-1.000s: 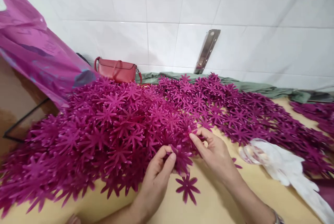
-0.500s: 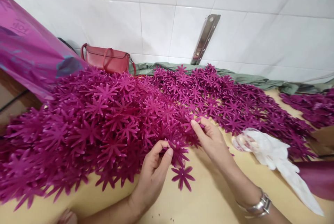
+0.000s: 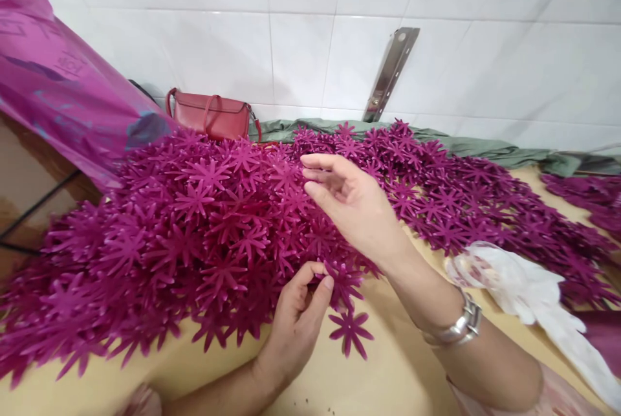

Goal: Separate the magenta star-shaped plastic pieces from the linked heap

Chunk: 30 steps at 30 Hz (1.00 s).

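A big heap of magenta star-shaped artificial flower petals (image 3: 208,222) covers the left and middle of the yellow table (image 3: 310,377). At the heap's front edge, my left hand (image 3: 301,312) pinches the tip of a flower petal piece (image 3: 347,283) between thumb and forefinger. My right hand (image 3: 354,202), wearing a silver watch (image 3: 460,325), hovers over the middle of the heap. Its fingers are apart and nothing shows between them. One loose flower petal piece (image 3: 351,333) lies flat on the table, just right of my left hand.
Darker petal pieces (image 3: 466,196) spread to the right. A crumpled white plastic bag (image 3: 519,280) lies at the right. Behind are a red handbag (image 3: 211,115), green cloth (image 3: 485,147) and a metal bracket (image 3: 392,73) against the tiled wall. A pink plastic bag (image 3: 72,73) stands left.
My right hand has gone from the front right of the heap up and left over its middle, its pinch opened. My left hand keeps its pinch; the view has shifted slightly.
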Available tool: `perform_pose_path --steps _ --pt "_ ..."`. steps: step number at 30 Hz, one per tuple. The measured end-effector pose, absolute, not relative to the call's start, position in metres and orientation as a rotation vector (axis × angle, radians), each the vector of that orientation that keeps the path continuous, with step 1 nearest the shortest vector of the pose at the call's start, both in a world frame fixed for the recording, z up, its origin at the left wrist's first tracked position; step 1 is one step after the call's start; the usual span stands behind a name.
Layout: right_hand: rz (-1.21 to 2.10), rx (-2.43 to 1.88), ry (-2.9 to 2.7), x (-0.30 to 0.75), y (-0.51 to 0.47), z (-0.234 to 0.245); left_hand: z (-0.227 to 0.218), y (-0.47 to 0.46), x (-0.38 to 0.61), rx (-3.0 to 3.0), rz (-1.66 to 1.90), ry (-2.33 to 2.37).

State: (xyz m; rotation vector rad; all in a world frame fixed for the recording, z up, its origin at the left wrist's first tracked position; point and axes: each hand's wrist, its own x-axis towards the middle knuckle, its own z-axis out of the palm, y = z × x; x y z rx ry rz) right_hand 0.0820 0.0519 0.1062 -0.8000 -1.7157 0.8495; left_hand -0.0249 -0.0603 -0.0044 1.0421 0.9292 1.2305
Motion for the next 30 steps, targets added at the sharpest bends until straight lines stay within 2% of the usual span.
perform_pose_path --steps 4,9,12,14,17,20,24,30 --pt "0.522 -0.877 -1.990 0.095 0.048 0.103 -0.007 -0.060 -0.025 1.025 1.236 0.931" --pt "0.556 -1.025 -2.034 0.119 0.016 0.098 -0.003 -0.056 -0.025 0.920 1.267 0.929" --pt "0.669 -1.161 -1.967 0.133 -0.003 0.085 -0.001 -0.052 -0.026 0.869 1.311 0.940" --pt "0.881 -1.236 -1.858 0.138 -0.012 0.071 -0.001 -0.050 -0.027 0.864 1.347 0.956" --pt "1.218 -1.206 -1.650 0.139 -0.020 0.049 -0.002 -0.049 -0.026 0.878 1.353 0.980" --pt "1.393 -1.128 -1.548 0.136 -0.024 0.037 -0.002 -0.050 -0.026 0.878 1.334 1.003" --pt "1.438 -1.074 -1.512 0.137 -0.025 0.030 0.000 -0.050 -0.026 0.852 1.350 0.961" --pt "1.232 -1.151 -1.568 0.140 -0.023 0.025 0.004 -0.050 -0.023 0.864 1.309 0.941"
